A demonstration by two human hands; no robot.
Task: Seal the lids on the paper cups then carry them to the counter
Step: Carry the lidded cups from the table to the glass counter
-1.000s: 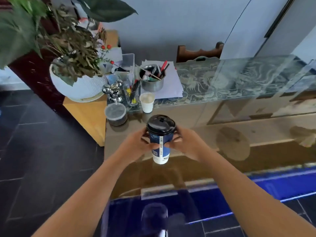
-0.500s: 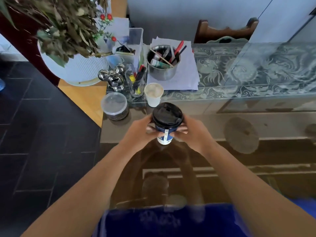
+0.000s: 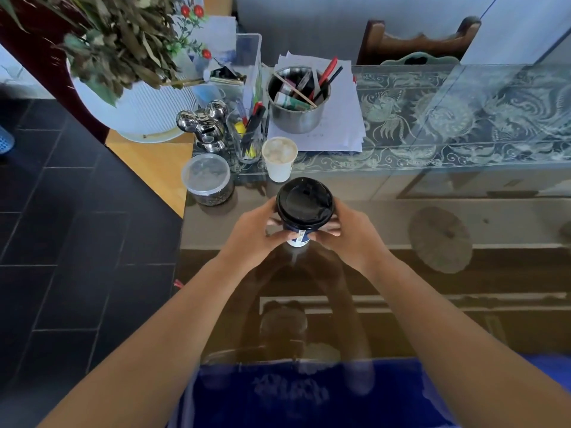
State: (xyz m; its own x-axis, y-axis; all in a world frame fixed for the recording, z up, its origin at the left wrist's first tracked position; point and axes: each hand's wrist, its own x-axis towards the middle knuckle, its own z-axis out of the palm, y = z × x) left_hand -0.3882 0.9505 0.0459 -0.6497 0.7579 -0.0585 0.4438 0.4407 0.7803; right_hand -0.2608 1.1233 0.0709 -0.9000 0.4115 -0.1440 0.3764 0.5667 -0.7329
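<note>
A blue and white paper cup [image 3: 298, 240] with a black plastic lid [image 3: 304, 201] is held upright between both hands, low over the glass counter [image 3: 370, 217]. My left hand [image 3: 253, 233] grips its left side and my right hand [image 3: 346, 233] grips its right side, fingers wrapped just under the lid rim. Most of the cup body is hidden by my fingers. Whether the cup's base touches the glass I cannot tell.
A small white open cup [image 3: 279, 158] stands just beyond the lidded cup. Left of it are a lidded clear tub [image 3: 207, 180], a chrome ornament [image 3: 206, 125], a glass of pens [image 3: 248, 134] and a steel pot of pens [image 3: 298, 98] on papers. A white plant pot [image 3: 136, 112] stands far left.
The cup, held in both hands, has moved forward over the counter and lower toward the glass. The view has drawn closer to the counter.
</note>
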